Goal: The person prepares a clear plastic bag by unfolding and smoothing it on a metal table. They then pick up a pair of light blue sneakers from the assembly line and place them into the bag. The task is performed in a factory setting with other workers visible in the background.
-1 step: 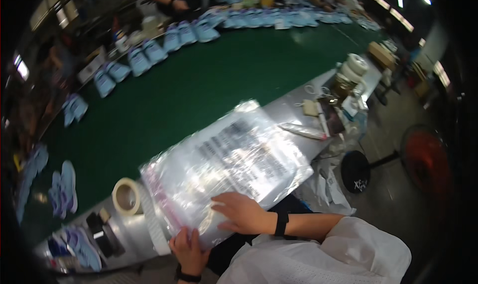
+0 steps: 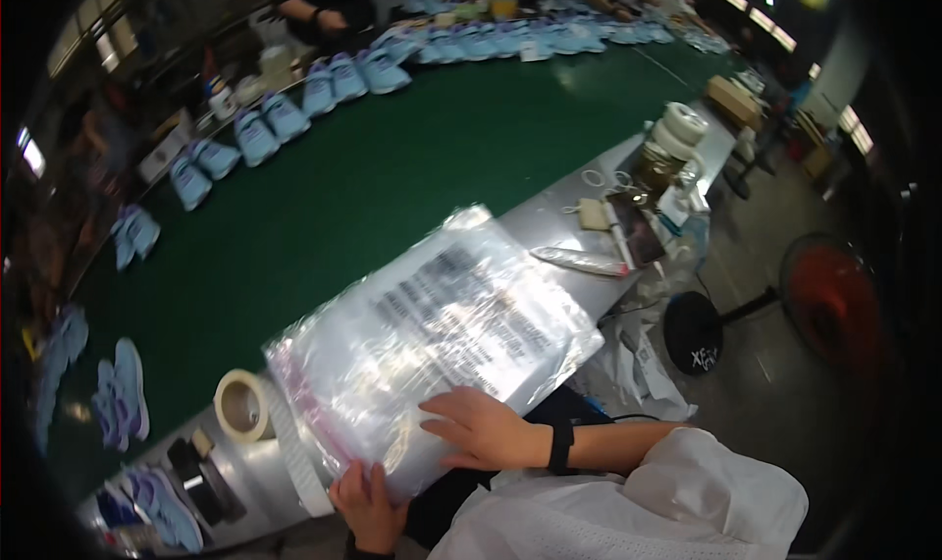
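Note:
A flat pile of clear plastic bags (image 2: pixel 432 305) lies across the table edge in front of me, with dark print on top and a pinkish strip along its left end. At the near corner of that strip, my left hand (image 2: pixel 371 511) pinches the bag edge between thumb and fingers. My right hand (image 2: pixel 476 427) rests on the top bag near its front edge, fingers stretched out and spread. Glare on the film hides how many layers there are. Left of the bags stands a roll of cream tape (image 2: pixel 242 406), beside a whitish strip (image 2: pixel 299 462).
Light blue shoes (image 2: pixel 260 136) line the far side of the green surface (image 2: pixel 392 158). More shoes (image 2: pixel 123 393) stand at left. A pen-like wrapped tool (image 2: pixel 581 261), a phone (image 2: pixel 636 228) and white rolls (image 2: pixel 679 128) lie at right. A fan (image 2: pixel 834 300) stands beyond. Another person's hand (image 2: pixel 331 20) shows across.
The whole view has shifted slightly, so things on the table appear a little further left. Both hands keep their places on the plastic bags.

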A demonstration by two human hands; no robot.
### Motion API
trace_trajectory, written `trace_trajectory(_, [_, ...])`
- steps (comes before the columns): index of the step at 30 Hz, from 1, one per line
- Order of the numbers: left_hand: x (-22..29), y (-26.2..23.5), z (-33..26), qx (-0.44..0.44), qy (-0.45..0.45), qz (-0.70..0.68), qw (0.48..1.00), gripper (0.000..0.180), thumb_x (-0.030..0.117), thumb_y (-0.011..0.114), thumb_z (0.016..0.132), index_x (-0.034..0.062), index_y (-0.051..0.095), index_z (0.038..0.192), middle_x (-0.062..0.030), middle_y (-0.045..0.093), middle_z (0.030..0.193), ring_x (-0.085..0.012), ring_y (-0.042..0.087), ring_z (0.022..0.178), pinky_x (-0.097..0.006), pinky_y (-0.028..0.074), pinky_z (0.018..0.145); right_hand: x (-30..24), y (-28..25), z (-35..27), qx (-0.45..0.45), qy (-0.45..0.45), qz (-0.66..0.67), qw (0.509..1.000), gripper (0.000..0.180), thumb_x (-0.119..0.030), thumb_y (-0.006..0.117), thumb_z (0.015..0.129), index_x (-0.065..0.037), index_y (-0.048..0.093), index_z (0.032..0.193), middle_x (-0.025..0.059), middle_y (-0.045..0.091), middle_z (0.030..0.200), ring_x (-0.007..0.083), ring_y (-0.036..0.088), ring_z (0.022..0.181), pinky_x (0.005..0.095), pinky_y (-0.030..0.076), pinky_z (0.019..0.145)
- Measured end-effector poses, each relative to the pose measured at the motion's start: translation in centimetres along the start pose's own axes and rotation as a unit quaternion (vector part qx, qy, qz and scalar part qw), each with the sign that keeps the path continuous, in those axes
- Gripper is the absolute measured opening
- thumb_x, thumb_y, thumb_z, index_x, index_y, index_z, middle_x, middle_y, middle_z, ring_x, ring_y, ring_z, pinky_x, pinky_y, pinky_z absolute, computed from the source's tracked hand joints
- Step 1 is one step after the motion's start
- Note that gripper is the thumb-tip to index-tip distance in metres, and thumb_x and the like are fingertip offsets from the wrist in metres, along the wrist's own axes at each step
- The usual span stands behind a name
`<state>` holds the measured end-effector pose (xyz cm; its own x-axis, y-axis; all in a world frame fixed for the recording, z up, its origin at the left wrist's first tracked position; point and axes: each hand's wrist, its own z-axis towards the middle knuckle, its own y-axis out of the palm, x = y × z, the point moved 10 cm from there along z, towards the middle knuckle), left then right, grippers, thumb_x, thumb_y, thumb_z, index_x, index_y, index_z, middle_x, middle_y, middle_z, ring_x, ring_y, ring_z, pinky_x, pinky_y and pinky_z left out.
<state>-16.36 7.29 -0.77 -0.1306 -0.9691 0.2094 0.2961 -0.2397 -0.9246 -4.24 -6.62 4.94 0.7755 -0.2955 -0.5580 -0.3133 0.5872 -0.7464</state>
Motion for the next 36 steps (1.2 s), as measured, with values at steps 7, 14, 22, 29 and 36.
trace_trajectory(7, [0.4, 0.4, -0.9, 0.023, 0.012, 0.146, 0.989, 0.058, 0.018, 0.065, 0.077, 0.005, 0.044, 0.129, -0.0215, 0.042, 0.132, -0.043, 0.041, 0.115, -0.054, 0.033, 0.093, 5.9, -4.3, -7.9, -0.06, 0.054, -0.299, 0.951, 0.056, -0.02, 0.065, 0.075, -0.014, 0.049, 0.129, 0.0108, 0.046, 0.132, 0.0265, 0.044, 0.12, 0.0515, 0.034, 0.097])
trace_trajectory(14, [1.5, -2.5, 1.9, 0.093, -0.002, 0.075, 0.993, 0.037, 0.009, 0.06, 0.074, 0.007, 0.058, 0.111, -0.0145, 0.054, 0.115, -0.0333, 0.051, 0.098, -0.045, 0.038, 0.082, 7.3, -6.5, -7.7, 0.024, -0.007, -0.299, 0.954, 0.048, -0.009, 0.058, 0.072, -0.015, 0.058, 0.12, 0.0042, 0.055, 0.12, 0.0196, 0.053, 0.104, 0.0354, 0.041, 0.082])
trace_trajectory(22, [2.4, -3.6, 3.5, 0.103, -0.052, 0.047, 0.992, 0.033, 0.007, 0.061, 0.07, 0.0075, 0.062, 0.102, -0.0123, 0.058, 0.105, -0.0313, 0.053, 0.095, -0.042, 0.038, 0.081, 7.7, -9.4, -5.9, 0.021, -0.031, -0.256, 0.966, 0.042, -0.006, 0.058, 0.07, -0.014, 0.061, 0.112, 0.0007, 0.061, 0.106, 0.0185, 0.059, 0.093, 0.0316, 0.046, 0.074])
trace_trajectory(29, [3.5, -3.2, 3.8, 0.009, -0.092, 0.067, 0.993, 0.059, 0.018, 0.073, 0.06, 0.0066, 0.055, 0.115, -0.019, 0.048, 0.125, -0.0373, 0.046, 0.109, -0.048, 0.031, 0.091, 10.1, -9.4, -5.8, -0.063, -0.011, -0.226, 0.972, 0.054, -0.019, 0.068, 0.068, -0.014, 0.057, 0.12, 0.004, 0.055, 0.123, 0.022, 0.054, 0.108, 0.0369, 0.045, 0.084])
trace_trajectory(36, [3.0, -3.4, 3.0, -0.111, -0.186, -0.01, 0.976, 0.084, 0.024, 0.076, 0.064, 0.0044, 0.036, 0.135, -0.0205, 0.029, 0.142, -0.0421, 0.027, 0.131, -0.055, 0.019, 0.106, 9.8, -9.1, -6.4, -0.132, 0.039, -0.217, 0.966, 0.075, -0.056, 0.062, 0.074, -0.012, 0.046, 0.133, 0.0115, 0.038, 0.141, 0.0312, 0.035, 0.13, 0.054, 0.03, 0.101])
